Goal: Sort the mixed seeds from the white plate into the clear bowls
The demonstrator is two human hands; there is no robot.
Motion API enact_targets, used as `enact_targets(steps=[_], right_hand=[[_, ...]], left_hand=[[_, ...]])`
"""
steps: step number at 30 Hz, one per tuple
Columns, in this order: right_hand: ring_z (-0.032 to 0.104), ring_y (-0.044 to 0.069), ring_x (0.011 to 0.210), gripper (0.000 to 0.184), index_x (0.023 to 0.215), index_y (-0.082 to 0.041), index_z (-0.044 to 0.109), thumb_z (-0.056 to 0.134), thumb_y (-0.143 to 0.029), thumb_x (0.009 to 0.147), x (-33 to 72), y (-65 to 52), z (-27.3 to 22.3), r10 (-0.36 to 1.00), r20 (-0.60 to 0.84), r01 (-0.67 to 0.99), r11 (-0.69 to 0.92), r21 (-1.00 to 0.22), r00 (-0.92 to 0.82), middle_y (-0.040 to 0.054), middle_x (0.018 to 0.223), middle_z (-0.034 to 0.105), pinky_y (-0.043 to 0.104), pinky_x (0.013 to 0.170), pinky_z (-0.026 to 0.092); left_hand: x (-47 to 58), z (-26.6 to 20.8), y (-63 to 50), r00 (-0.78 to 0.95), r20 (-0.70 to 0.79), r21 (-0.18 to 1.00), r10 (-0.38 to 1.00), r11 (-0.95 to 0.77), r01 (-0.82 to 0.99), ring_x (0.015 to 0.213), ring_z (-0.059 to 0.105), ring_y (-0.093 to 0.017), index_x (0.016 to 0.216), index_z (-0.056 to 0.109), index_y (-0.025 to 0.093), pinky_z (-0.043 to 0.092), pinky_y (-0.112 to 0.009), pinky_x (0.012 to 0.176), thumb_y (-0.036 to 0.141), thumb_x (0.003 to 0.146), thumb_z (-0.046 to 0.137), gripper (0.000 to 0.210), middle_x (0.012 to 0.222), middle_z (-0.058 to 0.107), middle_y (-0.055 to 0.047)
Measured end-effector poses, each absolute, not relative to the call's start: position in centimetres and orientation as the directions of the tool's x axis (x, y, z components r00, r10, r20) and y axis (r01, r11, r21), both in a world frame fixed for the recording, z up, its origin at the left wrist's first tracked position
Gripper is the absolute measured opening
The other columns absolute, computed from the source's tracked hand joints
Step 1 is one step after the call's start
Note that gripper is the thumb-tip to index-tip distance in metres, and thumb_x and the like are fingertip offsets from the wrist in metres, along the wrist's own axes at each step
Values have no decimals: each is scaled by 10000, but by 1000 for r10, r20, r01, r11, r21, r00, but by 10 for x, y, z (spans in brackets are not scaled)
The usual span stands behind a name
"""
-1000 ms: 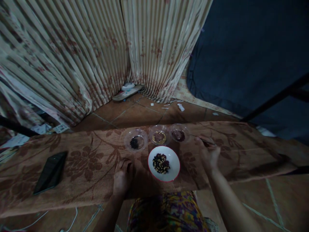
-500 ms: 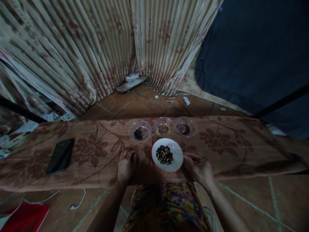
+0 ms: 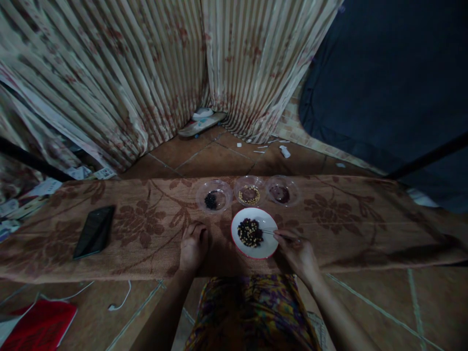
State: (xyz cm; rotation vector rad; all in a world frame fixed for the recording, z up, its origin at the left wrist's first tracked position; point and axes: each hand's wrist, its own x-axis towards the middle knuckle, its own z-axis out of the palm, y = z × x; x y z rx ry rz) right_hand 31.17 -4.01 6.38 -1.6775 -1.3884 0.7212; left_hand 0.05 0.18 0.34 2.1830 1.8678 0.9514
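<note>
A white plate [image 3: 268, 248] with a red rim sits on the cloth in front of me. Mixed dark and yellow beans [image 3: 250, 233] are heaped on its left half. My right hand [image 3: 297, 249], at the plate's right edge, pinches thin metal tweezers [image 3: 269, 231], whose tips reach the beans. To the left of the plate my left hand [image 3: 193, 245] rests on the cloth with curled fingers, holding nothing visible. Behind the plate stand three clear bowls: one with black beans [image 3: 210, 200], one with yellow beans [image 3: 249, 195] and one with dark red beans [image 3: 281, 194].
A patterned brown cloth [image 3: 146, 248] covers the narrow table. A black phone [image 3: 94, 231] lies toward the left. Beyond the table are striped curtains [image 3: 164, 73], a skateboard [image 3: 202, 126] and white scraps on the tiled floor. A red bag [image 3: 42, 324] lies on the floor at lower left.
My right hand and the tweezers have shifted slightly, with the tips still at the beans. The whole view has moved a little. My left hand stays where it was.
</note>
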Motion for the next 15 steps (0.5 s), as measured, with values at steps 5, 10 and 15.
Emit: enact_targets(steps=[5,10,15], right_hand=[[672,251,918,408,868,-214,766,619,-595,842,312,-39,63,973,62,496,-58,-866,222,99,973,715,350,785,536],[670,246,902,398,865,-215,770,628,-586,839,311,-39,64,972,57,474,-60,-878,229,95,964,716,351,790,540],[678,243,896,385,851,-218,768,635,-579,837,310,-40,66,968,62,473,-63,-879,243,91,958,718,339,771,544]], left_hand=[[0,2,2,54,380,458,923,-238,856,995,612,-226,985,633,212,501,-363,924,245,928,509,140,1016,659,-80],[-1,1,2,56,372,450,926,-233,862,979,612,-227,990,635,213,501,-375,924,246,928,502,150,1032,662,-79],[0,1,2,54,367,453,929,-229,861,984,616,-225,996,639,217,501,-372,920,256,928,497,162,1041,662,-81]])
